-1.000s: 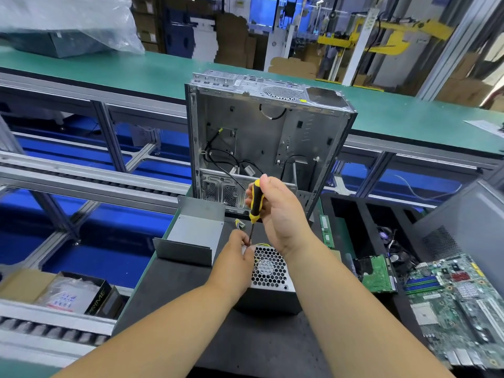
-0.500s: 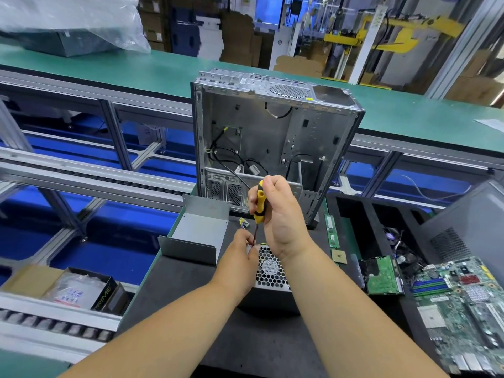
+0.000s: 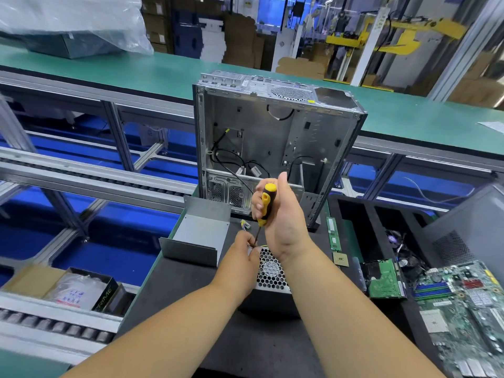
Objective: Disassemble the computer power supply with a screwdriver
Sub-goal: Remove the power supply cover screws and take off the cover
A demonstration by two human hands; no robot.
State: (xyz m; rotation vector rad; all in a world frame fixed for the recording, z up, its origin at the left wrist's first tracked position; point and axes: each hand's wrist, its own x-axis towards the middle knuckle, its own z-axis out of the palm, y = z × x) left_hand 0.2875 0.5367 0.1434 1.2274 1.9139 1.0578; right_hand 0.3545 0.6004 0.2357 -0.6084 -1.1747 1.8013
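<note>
Your right hand [image 3: 283, 216] is closed around the screwdriver [image 3: 266, 204], tip down at the power supply's [image 3: 272, 274] 11 o'clock corner. Your left hand [image 3: 242, 255] pinches there, apparently around the shaft; what else it holds, if anything, is hidden.

A long green bench [image 3: 136, 69] runs across the room on a grey aluminium frame [image 3: 117, 137], with blue floor [image 3: 109, 227] showing beneath it. A roller conveyor [image 3: 81, 175] crosses the left side below the green surface. Behind stand stacked cardboard boxes [image 3: 240, 39], a yellow metal frame [image 3: 395, 36] and white posts. A clear plastic sheet [image 3: 68, 20] covers something at the far left. The light is bright and even.
</note>
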